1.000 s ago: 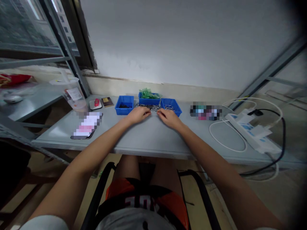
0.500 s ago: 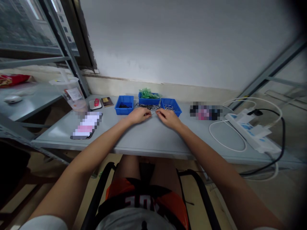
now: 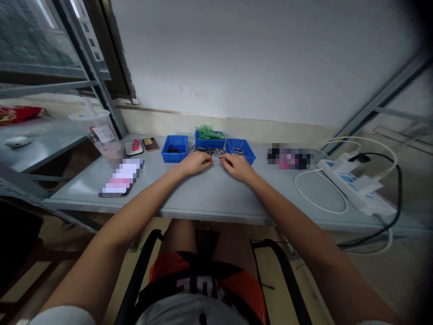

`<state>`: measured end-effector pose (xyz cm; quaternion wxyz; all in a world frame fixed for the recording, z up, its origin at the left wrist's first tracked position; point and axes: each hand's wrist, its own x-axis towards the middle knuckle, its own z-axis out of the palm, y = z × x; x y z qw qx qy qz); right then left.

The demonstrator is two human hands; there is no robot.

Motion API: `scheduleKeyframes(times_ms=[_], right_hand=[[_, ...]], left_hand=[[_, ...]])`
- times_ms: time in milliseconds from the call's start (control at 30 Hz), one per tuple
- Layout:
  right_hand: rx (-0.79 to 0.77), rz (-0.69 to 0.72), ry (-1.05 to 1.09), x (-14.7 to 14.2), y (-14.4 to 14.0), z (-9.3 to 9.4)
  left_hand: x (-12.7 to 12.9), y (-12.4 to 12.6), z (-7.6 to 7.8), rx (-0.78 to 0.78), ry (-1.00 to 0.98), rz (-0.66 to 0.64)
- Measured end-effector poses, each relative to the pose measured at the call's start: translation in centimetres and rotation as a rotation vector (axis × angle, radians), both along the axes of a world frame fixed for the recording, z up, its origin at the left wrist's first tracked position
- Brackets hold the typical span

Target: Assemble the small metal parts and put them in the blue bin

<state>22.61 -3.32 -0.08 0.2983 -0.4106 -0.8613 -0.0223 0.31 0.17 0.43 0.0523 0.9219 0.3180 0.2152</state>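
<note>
My left hand point(image 3: 196, 163) and my right hand point(image 3: 237, 166) meet over the desk in the head view, fingertips pinched and a small gap apart. A thin, shiny metal piece point(image 3: 216, 160) spans that gap, an end in each hand; it is too small to name its kind. Just behind the fingers lies a pile of slim metal pieces point(image 3: 210, 150). Around it stand three blue bins: the left bin point(image 3: 174, 157) holds small dark parts, the back bin point(image 3: 210, 142) green plastic packets point(image 3: 208, 132), and the right bin point(image 3: 249, 151) shiny metal pieces, partly hidden by my right hand.
On the left of the grey desk point(image 3: 209, 198) are a phone point(image 3: 122, 178), a lidded plastic cup point(image 3: 104, 135), a white dish with a red item point(image 3: 135, 146) and a small dark box point(image 3: 150, 144). To the right lie a blurred-out object point(image 3: 291, 158) and a power strip point(image 3: 358, 189) with looping cables.
Almost nothing differs. The whole view has shifted very slightly; both hands stay in the same place, pinching the thin metal piece.
</note>
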Motion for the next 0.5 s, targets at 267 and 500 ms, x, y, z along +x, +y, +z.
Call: scheduleKeyframes(times_ms=[267,500], right_hand=[[-0.017,-0.017,-0.008,-0.08,-0.18,0.25],[-0.034,-0.088,0.003,-0.12,-0.15,0.46]], left_hand=[[-0.16,-0.09,0.23,0.02,-0.002,0.029],[-0.34,-0.25,0.35,0.05,-0.043,0.051]])
